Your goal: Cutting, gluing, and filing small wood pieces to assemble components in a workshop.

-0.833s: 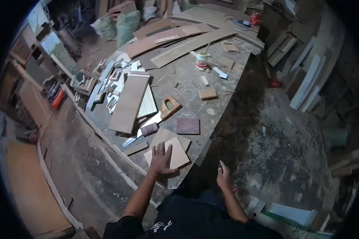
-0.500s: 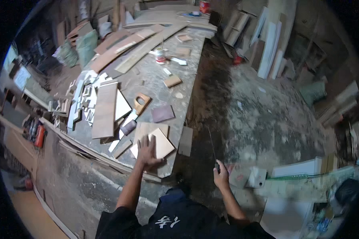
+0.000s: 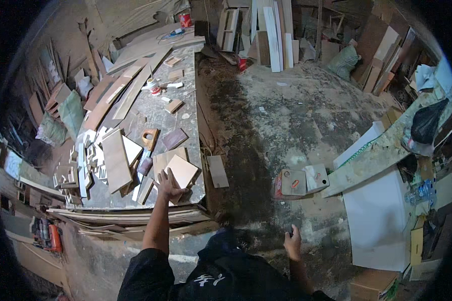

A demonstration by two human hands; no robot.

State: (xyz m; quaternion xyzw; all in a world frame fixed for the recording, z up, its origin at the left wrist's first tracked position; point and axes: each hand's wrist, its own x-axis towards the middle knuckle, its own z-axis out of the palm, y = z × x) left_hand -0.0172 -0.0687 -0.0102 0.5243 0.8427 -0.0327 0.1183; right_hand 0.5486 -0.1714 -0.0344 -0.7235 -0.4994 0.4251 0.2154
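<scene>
My left hand [image 3: 170, 186] lies with spread fingers at the near edge of a pale square wood board [image 3: 182, 171], which rests on another flat wood piece [image 3: 161, 161] near the workbench's front corner. Held low over the floor, my right hand [image 3: 293, 244] is closed round the dark handle [image 3: 288, 231] of a slim tool. Its long thin shaft cannot be made out now. Beyond the left hand are a dark reddish-brown rectangular sheet [image 3: 175, 139] and a handsaw with a wooden handle [image 3: 149, 138]. A long brown board [image 3: 116, 160] lies left of them.
White offcuts [image 3: 93, 150] crowd the bench's left side. A red-and-white can [image 3: 153, 87] and long planks [image 3: 141, 83] stand and lie farther back. Right of me are a low stool-like block [image 3: 293, 182], a white panel [image 3: 374, 220] and a long beam [image 3: 366, 168] on the stained floor.
The view has swung to the right, shifting the bench leftward. My right hand appears lower, and its tool's thin shaft no longer shows. My left hand stays at the board.
</scene>
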